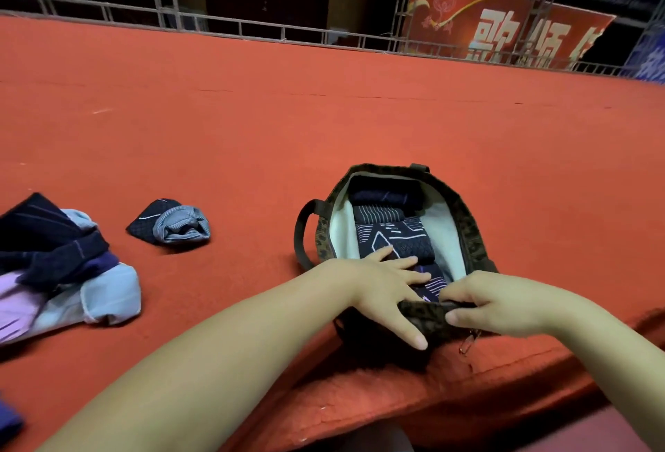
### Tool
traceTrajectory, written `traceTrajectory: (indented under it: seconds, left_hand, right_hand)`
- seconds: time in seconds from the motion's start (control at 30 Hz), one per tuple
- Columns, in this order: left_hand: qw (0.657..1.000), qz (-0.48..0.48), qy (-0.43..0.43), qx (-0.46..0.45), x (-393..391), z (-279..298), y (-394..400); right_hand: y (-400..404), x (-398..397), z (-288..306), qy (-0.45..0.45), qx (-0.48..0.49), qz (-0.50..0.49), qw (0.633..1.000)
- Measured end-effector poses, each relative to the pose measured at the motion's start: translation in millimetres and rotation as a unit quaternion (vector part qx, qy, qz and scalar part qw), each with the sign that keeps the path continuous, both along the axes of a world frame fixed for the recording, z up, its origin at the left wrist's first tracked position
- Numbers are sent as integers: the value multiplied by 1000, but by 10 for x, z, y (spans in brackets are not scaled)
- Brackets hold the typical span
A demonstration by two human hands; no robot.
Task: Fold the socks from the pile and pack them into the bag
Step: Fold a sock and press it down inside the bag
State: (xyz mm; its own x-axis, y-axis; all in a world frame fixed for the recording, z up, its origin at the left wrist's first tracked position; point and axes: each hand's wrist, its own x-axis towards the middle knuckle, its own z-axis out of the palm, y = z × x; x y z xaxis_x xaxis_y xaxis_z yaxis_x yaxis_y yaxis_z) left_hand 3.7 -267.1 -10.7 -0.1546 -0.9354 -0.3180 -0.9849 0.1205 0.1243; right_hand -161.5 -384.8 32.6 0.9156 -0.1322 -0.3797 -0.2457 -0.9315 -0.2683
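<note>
Bag (467, 221): your dark patterned bag sat open at the surface's near edge, folded dark socks (392, 232) inside.
Pile (54, 264): unfolded socks lay at the left edge.
Folded pair (172, 223): lay between them.

head cam | worn high, tilted forward and down | close over both forearms and bag (464, 221) at near edge | red surface (252, 120) stretches away to railing (216, 25)
</note>
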Motion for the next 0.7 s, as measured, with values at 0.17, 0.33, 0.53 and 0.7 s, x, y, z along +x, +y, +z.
traceTrajectory:
  seconds: [0.17,0.33,0.53,0.7]
  left_hand:
    - [1000,15,20,-8,87,64,5]
    - [992,38,61,-99,152,-45,114]
    - [979,73,91,-165,357,-116,490]
    - [962,161,121,-186,692,-151,1204]
  right_hand:
    - [12,164,-8,3,-33,-67,997]
    - [81,319,133,36,-13,-79,996]
    - [302,457,306,20,-14,-41,999]
    - [802,835,225,-77,-43,12,996]
